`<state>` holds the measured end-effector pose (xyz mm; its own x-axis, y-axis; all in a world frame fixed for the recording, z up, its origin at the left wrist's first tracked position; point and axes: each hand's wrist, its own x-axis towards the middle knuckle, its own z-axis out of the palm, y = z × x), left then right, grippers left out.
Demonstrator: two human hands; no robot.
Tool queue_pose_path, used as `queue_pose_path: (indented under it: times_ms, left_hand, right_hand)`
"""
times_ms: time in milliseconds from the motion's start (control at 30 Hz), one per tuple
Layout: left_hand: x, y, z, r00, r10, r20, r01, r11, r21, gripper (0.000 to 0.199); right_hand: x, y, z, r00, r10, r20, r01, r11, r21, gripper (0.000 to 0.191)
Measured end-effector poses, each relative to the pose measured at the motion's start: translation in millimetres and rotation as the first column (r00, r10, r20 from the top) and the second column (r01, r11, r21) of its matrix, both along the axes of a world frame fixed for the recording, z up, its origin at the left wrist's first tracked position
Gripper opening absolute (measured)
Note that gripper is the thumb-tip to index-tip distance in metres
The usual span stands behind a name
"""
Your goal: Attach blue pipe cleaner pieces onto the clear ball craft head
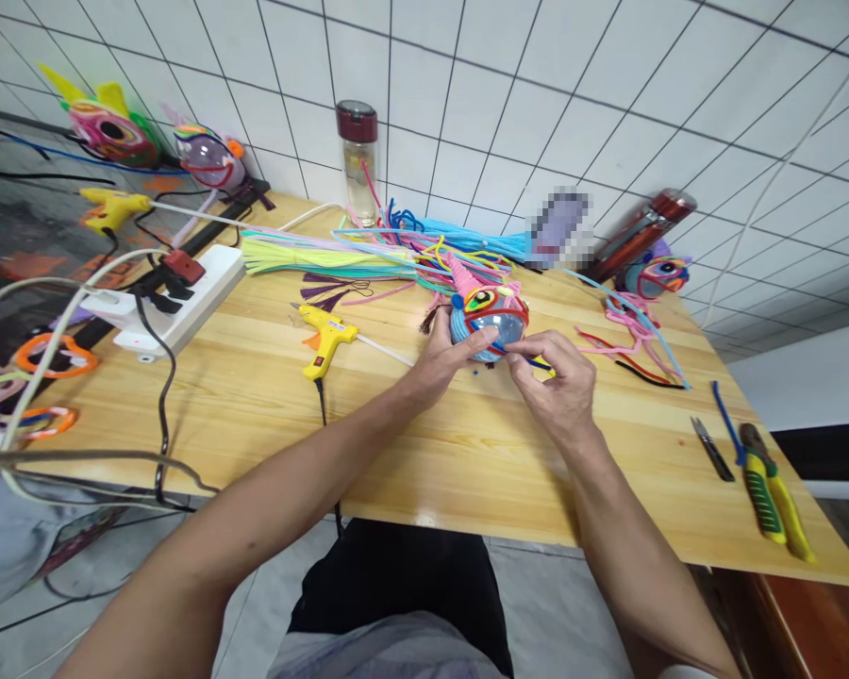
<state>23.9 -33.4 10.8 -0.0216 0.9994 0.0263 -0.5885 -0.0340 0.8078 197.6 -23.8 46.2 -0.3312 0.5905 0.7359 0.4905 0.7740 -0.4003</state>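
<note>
Over the wooden table, my left hand (444, 363) grips the left side of a clear round ornament (507, 326) trimmed with pipe cleaners. The ornament has a pink cone on top, a yellow-green eye, red outlines and a coiled blue side. My right hand (560, 382) is at its lower right edge, thumb and fingers pinched on a blue pipe cleaner against the clear wall. A yellow tip shows beside those fingers. Left of my hands lies a yellow glue gun (325, 341) with a glue stick in its back. Behind the ornament is a bundle of yellow-green pipe cleaners (325, 256).
A white power strip (184, 300) with cables lies at the left. A lidded bottle (359, 165) and a red flask (643, 231) are by the tiled wall. Pliers (768, 490) and small snips (711, 449) lie at the right. Finished-looking ornaments (208, 156) sit at the back left.
</note>
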Motion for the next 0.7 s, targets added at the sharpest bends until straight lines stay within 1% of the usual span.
queue_pose_path:
  times_ms: [233,367,467,533,633,700]
  left_hand:
    - [0,0,0.7,1.000,-0.007,0.010,0.007,1.000,-0.013,0.075]
    - [-1,-1,3.3,0.999,-0.022,0.044,0.023,0.999,-0.023,0.076]
    - [-3,-1,6.4,0.997,-0.027,0.069,0.028,0.999,-0.022,0.078]
    - [-5,-1,8.2,0.997,-0.015,0.080,0.016,1.000,-0.018,0.079]
    - [-6,0,9.5,0.996,0.003,0.087,-0.002,1.000,-0.016,0.076]
    - [-6,0,9.6,0.997,0.004,0.079,-0.003,1.000,-0.018,0.075]
  right_hand:
    - [0,2,-0.4,0.999,0.033,0.004,-0.034,0.999,0.025,0.013]
    - [2,1,2.4,1.000,0.029,0.005,-0.029,0.999,-0.033,0.011]
    - [6,1,5.7,0.999,0.015,-0.031,-0.019,0.991,-0.131,0.008]
    - [8,3,6.3,0.997,-0.001,-0.079,-0.018,0.971,-0.239,0.008]
    - [10,7,4.0,0.979,-0.003,-0.204,-0.083,0.907,-0.413,0.011]
    - [11,10,1.4,0.962,0.006,-0.274,-0.143,0.864,-0.483,0.012]
